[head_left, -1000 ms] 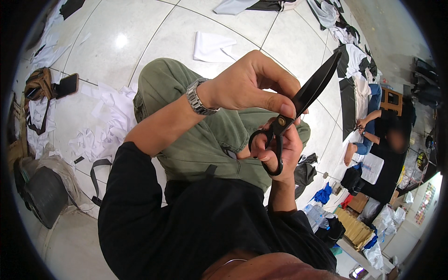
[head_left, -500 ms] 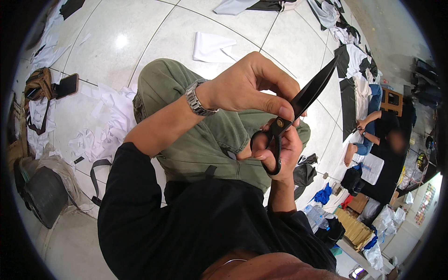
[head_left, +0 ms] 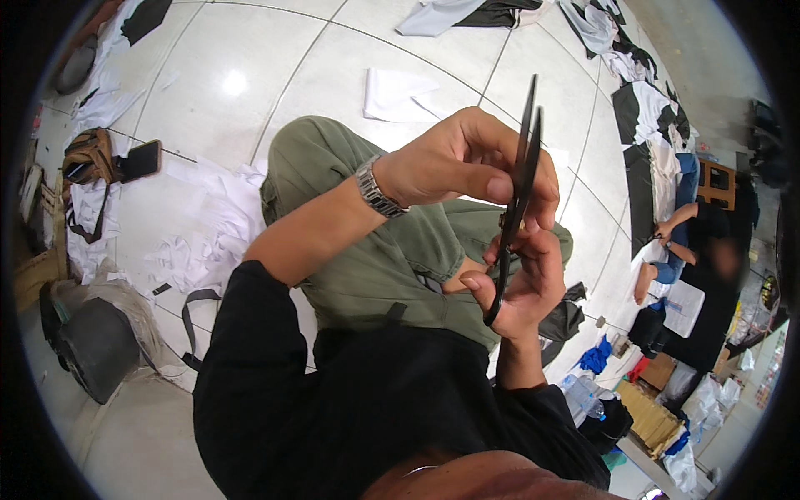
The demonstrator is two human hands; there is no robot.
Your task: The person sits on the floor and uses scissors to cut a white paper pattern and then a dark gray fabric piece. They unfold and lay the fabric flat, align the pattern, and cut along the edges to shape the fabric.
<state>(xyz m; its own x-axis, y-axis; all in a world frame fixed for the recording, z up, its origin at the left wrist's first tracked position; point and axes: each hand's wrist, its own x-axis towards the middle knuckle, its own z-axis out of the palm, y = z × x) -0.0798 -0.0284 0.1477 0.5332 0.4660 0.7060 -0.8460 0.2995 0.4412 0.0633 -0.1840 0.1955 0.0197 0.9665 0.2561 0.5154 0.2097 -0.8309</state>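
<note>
- Two hands on one tool: a pair of large black scissors [head_left: 518, 200], held up in front of the chest, above the lap in olive-green trousers [head_left: 367, 250].
- Right hand [head_left: 521, 287]: curled shut around the handle loops at the low end of the scissors, fingers through or around the bows; exact finger placement is hidden by the hand itself.
- Left hand [head_left: 462, 171]: fingers closed in a pinch on the blades near the pivot, thumb on the near side, fingertips over the far side. A metal wristwatch [head_left: 379, 190] sits on that wrist.
- Blades point up and away, tips just apart; the scissors are seen nearly edge-on.
- Handling judgement: the scissors look all-metal, stiff and fairly heavy for their kind. They would not flex. The flat blade faces are likely smooth and slippery, and the edges and tips are sharp.
- Best hold, as judged: by the handle loops, for control and safety. If the blades must be steadied, pinch the flats near the pivot and keep off the edge.
- Surroundings: white tiled floor [head_left: 250, 75] with white cloth scraps [head_left: 208, 233] to the left, and a brown bag [head_left: 87, 158] just beside a dark phone [head_left: 140, 158].
- Another person [head_left: 708, 275] sits well apart at the right.
</note>
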